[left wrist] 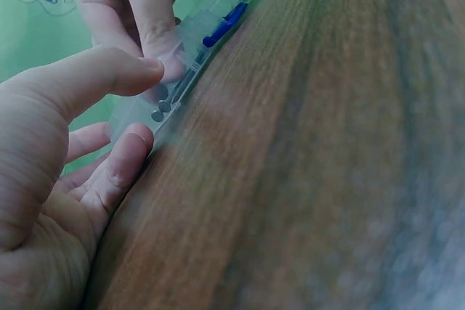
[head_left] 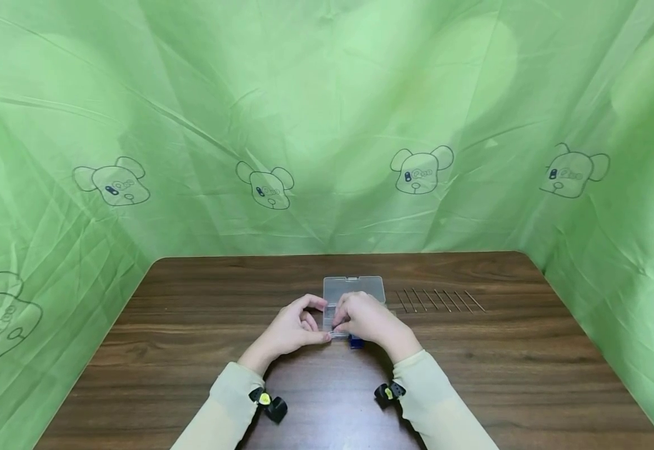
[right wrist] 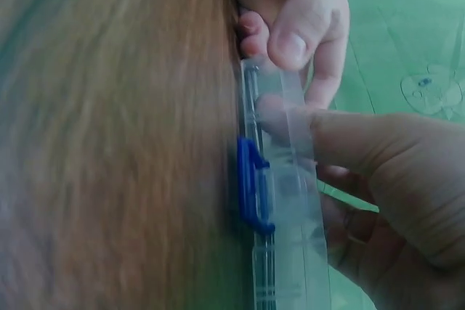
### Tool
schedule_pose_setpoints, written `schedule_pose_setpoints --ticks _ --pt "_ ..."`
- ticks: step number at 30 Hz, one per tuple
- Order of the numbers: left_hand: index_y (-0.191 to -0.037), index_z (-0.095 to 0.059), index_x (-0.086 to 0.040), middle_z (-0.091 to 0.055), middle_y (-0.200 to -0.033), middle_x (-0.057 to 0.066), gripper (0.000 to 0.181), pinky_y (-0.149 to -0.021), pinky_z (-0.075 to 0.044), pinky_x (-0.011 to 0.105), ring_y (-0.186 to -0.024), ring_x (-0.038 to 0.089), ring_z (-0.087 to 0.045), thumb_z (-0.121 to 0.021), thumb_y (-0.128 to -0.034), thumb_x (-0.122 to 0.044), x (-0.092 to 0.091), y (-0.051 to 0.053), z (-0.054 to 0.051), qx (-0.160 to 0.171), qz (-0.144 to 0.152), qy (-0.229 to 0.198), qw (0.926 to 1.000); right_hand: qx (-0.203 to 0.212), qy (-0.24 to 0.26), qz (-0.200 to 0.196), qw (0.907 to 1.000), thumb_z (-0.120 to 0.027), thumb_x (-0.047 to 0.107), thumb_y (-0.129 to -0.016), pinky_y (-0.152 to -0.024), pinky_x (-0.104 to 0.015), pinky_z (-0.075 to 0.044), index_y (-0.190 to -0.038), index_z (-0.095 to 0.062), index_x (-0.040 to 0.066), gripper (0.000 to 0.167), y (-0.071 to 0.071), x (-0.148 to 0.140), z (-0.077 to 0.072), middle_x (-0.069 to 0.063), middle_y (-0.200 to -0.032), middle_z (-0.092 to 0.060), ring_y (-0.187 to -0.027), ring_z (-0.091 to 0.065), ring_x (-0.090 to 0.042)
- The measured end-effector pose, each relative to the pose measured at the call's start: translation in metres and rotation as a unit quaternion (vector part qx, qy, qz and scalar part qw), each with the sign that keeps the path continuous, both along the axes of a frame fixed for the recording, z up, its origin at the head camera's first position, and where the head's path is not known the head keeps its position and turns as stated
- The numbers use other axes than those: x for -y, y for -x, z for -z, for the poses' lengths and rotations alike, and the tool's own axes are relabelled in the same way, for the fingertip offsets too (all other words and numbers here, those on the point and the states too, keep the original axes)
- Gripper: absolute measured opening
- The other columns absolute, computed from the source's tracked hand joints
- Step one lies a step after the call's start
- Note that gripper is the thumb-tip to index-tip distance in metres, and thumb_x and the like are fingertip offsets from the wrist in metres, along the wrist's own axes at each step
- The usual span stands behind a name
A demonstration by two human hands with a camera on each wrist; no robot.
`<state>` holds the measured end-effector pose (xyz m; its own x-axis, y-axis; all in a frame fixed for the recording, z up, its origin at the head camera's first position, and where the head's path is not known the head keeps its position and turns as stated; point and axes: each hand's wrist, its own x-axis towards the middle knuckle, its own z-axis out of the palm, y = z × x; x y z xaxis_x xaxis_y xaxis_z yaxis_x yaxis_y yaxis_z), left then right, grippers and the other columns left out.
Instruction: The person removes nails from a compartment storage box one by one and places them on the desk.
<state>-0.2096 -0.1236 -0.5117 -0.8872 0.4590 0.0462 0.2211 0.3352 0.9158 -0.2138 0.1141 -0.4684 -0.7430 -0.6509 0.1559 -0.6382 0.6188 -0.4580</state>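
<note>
A clear plastic box [head_left: 354,286] lies on the table with its lid raised at the back and a blue latch [right wrist: 251,186] on its near side. My left hand [head_left: 296,325] holds the box's left end, thumb at the near corner and index finger towards the far side. My right hand [head_left: 363,317] reaches into the box from the right, its thumb and fingertips close together in the left part. What lies between those fingertips is hidden. Small grey round heads [left wrist: 161,111] show through the clear wall beside them.
Several thin metal nail-like rods [head_left: 442,300] lie in a slanted row right of the box. The brown wooden table [head_left: 192,350] extends around it. Green cloth [head_left: 327,125] with printed bear heads hangs behind and at the sides.
</note>
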Motion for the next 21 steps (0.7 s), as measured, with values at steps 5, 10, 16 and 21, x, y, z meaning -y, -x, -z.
schedule_pose_setpoints --ticks 5,10,16,21 --pt "-0.14 -0.064 -0.009 -0.072 -0.109 0.009 0.065 -0.067 -0.056 0.023 -0.077 0.014 -0.068 -0.097 -0.083 -0.013 0.0 0.0002 0.0015 0.004 0.001 -0.006 1.0 -0.015 -0.014 0.012 0.9997 -0.092 0.009 -0.087 -0.084 -0.036 -0.06 -0.084 -0.085 0.015 0.01 -0.004 0.0052 -0.003 0.005 -0.091 -0.074 -0.088 -0.073 -0.015" --pt "-0.139 -0.065 -0.009 -0.071 -0.111 0.01 0.065 -0.067 -0.057 0.023 -0.077 0.015 -0.068 -0.097 -0.0834 -0.014 0.0003 0.0003 0.0021 0.004 0.002 -0.007 1.0 -0.034 -0.022 -0.003 0.9992 -0.089 0.006 -0.087 -0.085 -0.037 -0.06 -0.084 -0.083 0.016 0.012 -0.0039 0.0053 -0.0017 0.007 -0.092 -0.074 -0.088 -0.071 -0.014" --pt "-0.139 -0.065 -0.009 -0.071 -0.117 0.01 0.065 -0.068 -0.058 0.024 -0.079 0.016 -0.068 -0.097 -0.0835 -0.014 0.0002 0.0006 0.0029 -0.002 0.002 -0.006 1.0 -0.063 -0.031 -0.021 0.9973 -0.087 0.004 -0.087 -0.087 -0.038 -0.059 -0.084 -0.081 0.016 0.013 -0.0037 0.0048 -0.0001 0.006 -0.093 -0.073 -0.091 -0.07 -0.015" --pt "-0.139 -0.065 -0.01 -0.07 -0.119 0.008 0.065 -0.069 -0.058 0.024 -0.079 0.015 -0.068 -0.097 -0.0833 -0.015 0.0 0.0 0.0023 -0.006 0.0 -0.003 1.0 -0.073 -0.043 -0.029 0.996 -0.086 0.006 -0.089 -0.091 -0.038 -0.059 -0.087 -0.08 0.016 0.011 -0.0036 0.0041 0.0021 0.005 -0.097 -0.073 -0.096 -0.07 -0.017"
